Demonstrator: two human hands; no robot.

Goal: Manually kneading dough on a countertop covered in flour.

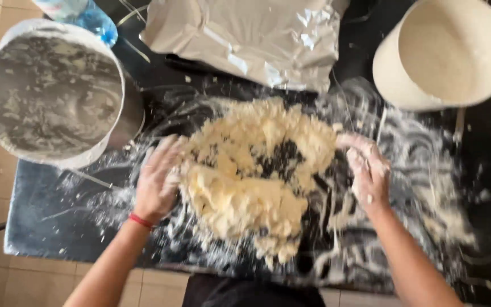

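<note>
A: What is hard to see here?

B: The whole picture is a bit blurry. The left hand [155,181] and the right hand [369,170] are white with flour, so the fingers melt into the dough [251,182]. I can see that both hands are spread flat, fingers apart, not gripping anything. The left hand presses on the dough's left side. The right hand touches its right edge.

A: Where is the dough?

B: In the middle of the worktop [46,227], a bit toward the near edge. It is a pale yellow, crumbly heap with a dark hole in it where the black top shows through. Flour smears go all around it.

A: What gets cut off?

B: A blue bottle [89,16] at the far left corner; only its lower part shows, and I can't make out its label. The foil [245,40] at the far edge is cut off by the picture too. It is a silver, crinkly sheet.

A: Anything else?

B: A big grey bowl [52,91] sits at the left edge, smeared white inside. A round cream tub [444,54] stands at the far right, with pale powder in it. There is a red band [141,220] on the left wrist.
</note>
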